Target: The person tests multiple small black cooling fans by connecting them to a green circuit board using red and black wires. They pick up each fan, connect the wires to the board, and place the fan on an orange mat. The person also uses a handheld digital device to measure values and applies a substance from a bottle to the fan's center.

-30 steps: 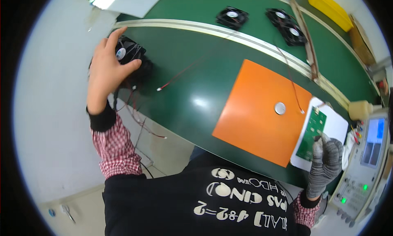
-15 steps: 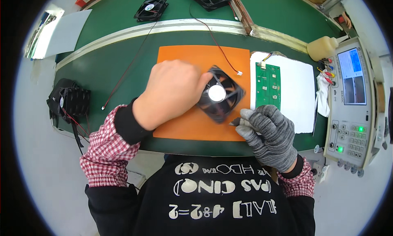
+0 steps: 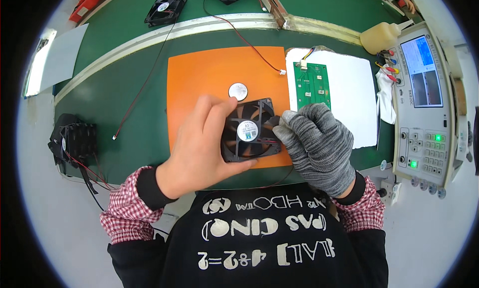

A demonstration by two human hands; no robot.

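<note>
My bare left hand (image 3: 199, 143) grips a black square cooling fan (image 3: 247, 131) by its left side, thumb along the lower edge. A round printed label covers the fan's hub, and a dark red lead trails below it. Just beyond the fan, a silvery round disc (image 3: 238, 92) is on the orange mat (image 3: 192, 73), close to my left index fingertip. In a grey knitted glove, my right hand (image 3: 319, 145) is closed at the fan's right edge. A small dark tip shows at its fingertips; the rest of that thing is hidden.
To the right, a green circuit board (image 3: 312, 86) rests on a white sheet (image 3: 352, 103). Beyond stand a bench instrument (image 3: 424, 108) and a yellowish bottle (image 3: 381, 37). Another fan (image 3: 165, 9) sits at the back, its lead trailing forward. Stacked fans (image 3: 80, 141) stand at left.
The fan has turned and now shows its printed label; my left hand has shifted to its left side. My right hand has come to the fan's edge. The whole view has shifted slightly.
</note>
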